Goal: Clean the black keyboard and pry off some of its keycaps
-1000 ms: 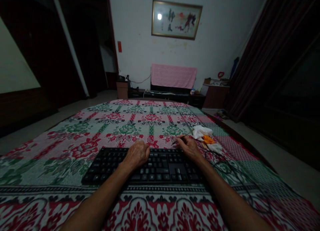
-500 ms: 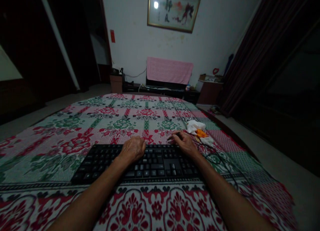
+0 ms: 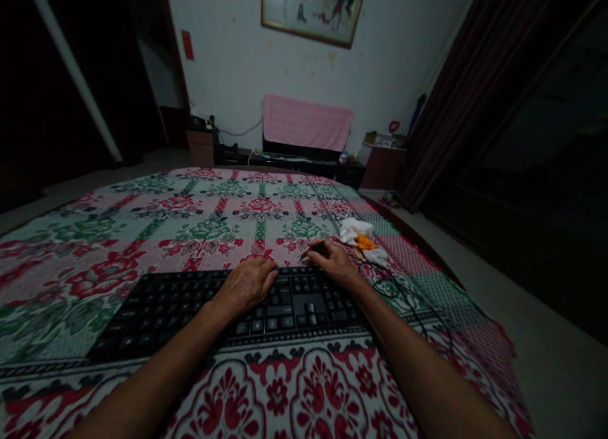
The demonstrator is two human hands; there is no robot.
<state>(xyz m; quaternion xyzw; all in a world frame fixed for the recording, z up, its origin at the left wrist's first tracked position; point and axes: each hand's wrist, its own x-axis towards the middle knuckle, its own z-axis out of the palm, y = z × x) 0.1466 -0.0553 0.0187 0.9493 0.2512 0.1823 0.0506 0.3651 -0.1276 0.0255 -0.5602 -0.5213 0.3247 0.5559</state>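
A black keyboard [image 3: 166, 309] lies on a bed covered with a red and green flowered spread [image 3: 142, 223]. My left hand [image 3: 247, 286] rests curled on the keys near the keyboard's middle, holding nothing I can see. My right hand [image 3: 332, 261] sits at the keyboard's far right edge, fingers pinched round a thin dark stick-like tool [image 3: 311, 249] whose tip points left over the spread. The room is dim.
A white and orange crumpled cloth [image 3: 361, 237] lies just right of my right hand. The keyboard's black cable [image 3: 408, 299] loops across the spread toward the bed's right edge. A pink-covered unit [image 3: 306, 122] and low cabinets stand at the far wall.
The view has swung right and tipped down, so everything sits further left and lower walls show. Both hands keep their places on the keyboard.
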